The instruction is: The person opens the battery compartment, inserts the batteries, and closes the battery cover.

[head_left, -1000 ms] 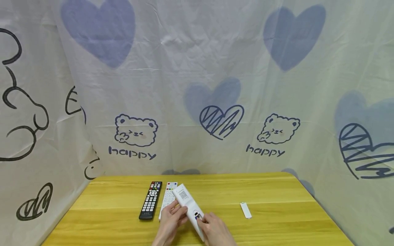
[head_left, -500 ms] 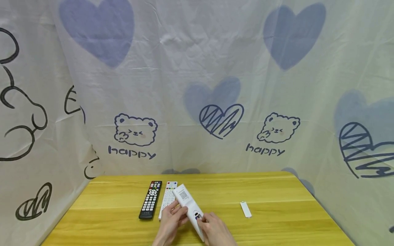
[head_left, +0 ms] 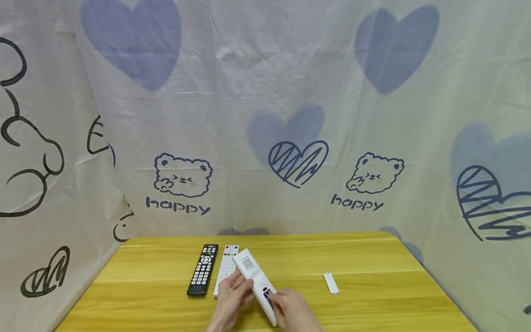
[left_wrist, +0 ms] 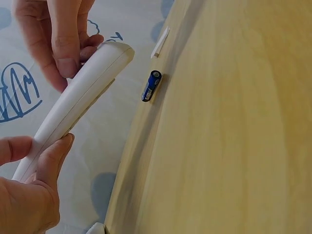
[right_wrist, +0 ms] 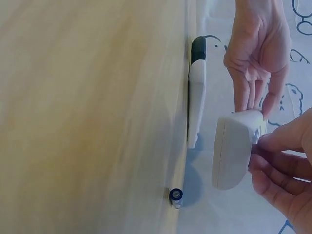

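Note:
My left hand (head_left: 233, 295) grips a white remote control (head_left: 252, 272), held tilted with its back up and a printed code showing. In its uncovered battery compartment a blue battery (head_left: 267, 295) shows, partly hidden by fingers. At that compartment my right hand (head_left: 292, 309) has its thumb and fingertips curled in on the battery. The right wrist view shows the right hand (right_wrist: 287, 170) against the remote's back, the left hand (right_wrist: 258, 53) beyond. Another blue battery (left_wrist: 151, 86) lies on the table; the head view hides it. A small white battery cover (head_left: 331, 283) lies to the right.
On the wooden table (head_left: 137, 286), a black remote (head_left: 202, 271) lies to the left, beside a second white remote (head_left: 227, 265) partly covered by the left hand and the held remote. A printed curtain (head_left: 249, 92) hangs behind the table and at both sides.
My right hand has shifted slightly right and down along the compartment, uncovering more of the blue battery. The left hand and the white remote have hardly moved.

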`<state>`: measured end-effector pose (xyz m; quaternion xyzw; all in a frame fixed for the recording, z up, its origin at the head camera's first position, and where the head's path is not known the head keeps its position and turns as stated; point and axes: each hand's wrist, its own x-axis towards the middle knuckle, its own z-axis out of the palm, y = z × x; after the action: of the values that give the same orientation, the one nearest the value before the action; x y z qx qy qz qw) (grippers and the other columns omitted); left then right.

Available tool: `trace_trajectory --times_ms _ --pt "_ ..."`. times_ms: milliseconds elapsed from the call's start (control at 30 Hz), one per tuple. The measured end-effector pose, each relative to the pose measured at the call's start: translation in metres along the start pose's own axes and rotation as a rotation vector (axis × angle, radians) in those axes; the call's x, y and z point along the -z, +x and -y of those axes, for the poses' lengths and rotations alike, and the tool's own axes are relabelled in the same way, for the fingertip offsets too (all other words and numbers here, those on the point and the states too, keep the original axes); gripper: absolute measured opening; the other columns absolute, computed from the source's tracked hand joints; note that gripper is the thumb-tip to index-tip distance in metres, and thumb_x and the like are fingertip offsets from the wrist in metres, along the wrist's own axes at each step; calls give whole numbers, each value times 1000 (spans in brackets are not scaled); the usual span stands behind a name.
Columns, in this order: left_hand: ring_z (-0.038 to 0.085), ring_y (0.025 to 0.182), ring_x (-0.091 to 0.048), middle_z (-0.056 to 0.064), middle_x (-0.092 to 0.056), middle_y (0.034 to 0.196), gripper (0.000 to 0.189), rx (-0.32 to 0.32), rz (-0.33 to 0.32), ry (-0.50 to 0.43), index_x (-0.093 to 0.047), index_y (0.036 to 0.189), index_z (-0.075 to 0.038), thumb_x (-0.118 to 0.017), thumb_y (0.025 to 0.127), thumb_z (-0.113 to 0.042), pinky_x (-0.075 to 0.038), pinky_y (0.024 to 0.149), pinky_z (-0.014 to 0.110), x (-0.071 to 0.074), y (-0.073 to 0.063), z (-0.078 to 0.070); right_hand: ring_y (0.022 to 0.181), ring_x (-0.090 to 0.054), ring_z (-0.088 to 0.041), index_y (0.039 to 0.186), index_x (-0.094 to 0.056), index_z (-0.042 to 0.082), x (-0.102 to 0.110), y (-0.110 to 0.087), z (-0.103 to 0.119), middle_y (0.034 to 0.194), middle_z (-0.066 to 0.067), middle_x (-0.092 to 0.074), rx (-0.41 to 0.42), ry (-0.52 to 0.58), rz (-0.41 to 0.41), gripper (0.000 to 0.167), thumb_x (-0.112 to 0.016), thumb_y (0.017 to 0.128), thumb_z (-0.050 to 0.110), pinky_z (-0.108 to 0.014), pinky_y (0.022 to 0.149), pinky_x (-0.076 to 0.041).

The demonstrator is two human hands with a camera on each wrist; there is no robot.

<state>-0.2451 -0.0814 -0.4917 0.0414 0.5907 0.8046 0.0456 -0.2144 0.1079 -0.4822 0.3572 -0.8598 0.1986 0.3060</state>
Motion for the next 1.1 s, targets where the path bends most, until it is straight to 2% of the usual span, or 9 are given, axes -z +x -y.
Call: trace_trajectory --times_ms 100,200,300,467,633,800,933,1100 --pt "13 92 -73 29 -66 125 66 5 -14 -2 -20 149 20 -57 98 0 -64 83 27 0 0 1 67 -60 0 92 -78 3 -1 0 -3 77 -3 -73 -48 108 -3 14 -78 79 -2 -6 57 -47" --pt "12 92 -72 28 -67 125 66 7 -17 -3 -20 149 21 -56 97 0 -64 83 27 1 1 2 69 -59 3 91 -77 1 0 0 -5 79 -5 -74 -136 222 12 9 -75 83 -2 -5 58 -46" --pt "13 93 -72 30 -65 127 66 8 -12 1 -20 149 21 -56 97 0 -64 84 28 2 1 3 73 -62 3 92 -78 1 0 -1 -6 84 -8 -77 -244 317 29 8 -74 85 0 -10 60 -52" --pt "15 96 -73 33 -62 131 67 7 -5 6 -20 149 21 -57 98 -1 -63 86 29 2 1 3 70 -58 5 94 -78 1 1 -1 -9 85 -10 -77 -416 461 42 9 -73 87 3 -14 58 -53" --pt "17 97 -73 34 -60 132 66 6 -2 8 -20 148 21 -57 98 -1 -63 88 30 3 1 3 70 -59 4 95 -78 3 1 -2 -12 86 -8 -77 -546 531 36 9 -73 89 8 -16 62 -54" --pt "15 96 -73 33 -62 131 67 15 -13 5 -19 149 21 -57 98 -1 -64 86 29 3 2 2 69 -58 3 95 -77 2 2 -3 -16 84 -9 -75 -626 594 20 11 -73 89 9 -15 62 -54" --pt "14 93 -73 29 -66 126 69 21 -20 1 -19 149 21 -58 97 -2 -64 84 28 2 1 1 68 -56 5 95 -76 -1 0 -5 -22 82 -8 -74 -666 595 6 12 -72 89 8 -14 62 -52" --pt "13 92 -73 28 -67 126 69 29 -25 9 -20 149 20 -59 97 -2 -64 83 27 3 1 -1 66 -54 5 94 -75 -2 -1 -7 -30 79 -7 -73 -676 567 2 10 -71 89 6 -13 60 -49"
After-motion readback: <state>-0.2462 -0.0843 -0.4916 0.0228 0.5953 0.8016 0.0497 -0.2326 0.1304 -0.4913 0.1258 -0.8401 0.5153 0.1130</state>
